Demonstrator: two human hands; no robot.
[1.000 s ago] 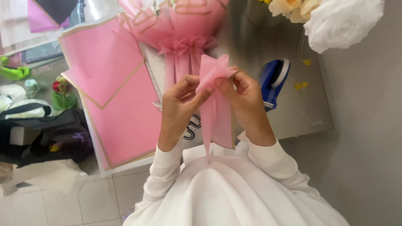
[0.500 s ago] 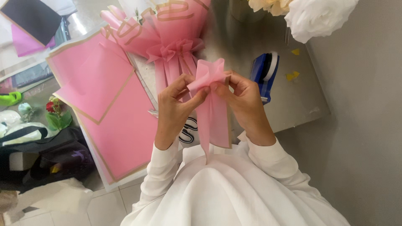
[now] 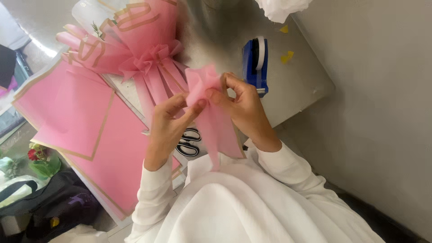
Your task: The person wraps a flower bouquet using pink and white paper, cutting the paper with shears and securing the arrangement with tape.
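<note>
Both hands pinch gathered pink sheer ribbon strip [image 3: 211,112] at its top: left hand [image 3: 168,123], right hand [image 3: 243,105]; tails hang lapward.

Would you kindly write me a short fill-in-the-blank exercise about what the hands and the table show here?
1. Both hands pinch a gathered piece of ____ paper.
2. The tape dispenser on the table is ____ in colour.
3. The scissors lie below the ____ hand.

Missing words: pink; blue; left
</note>
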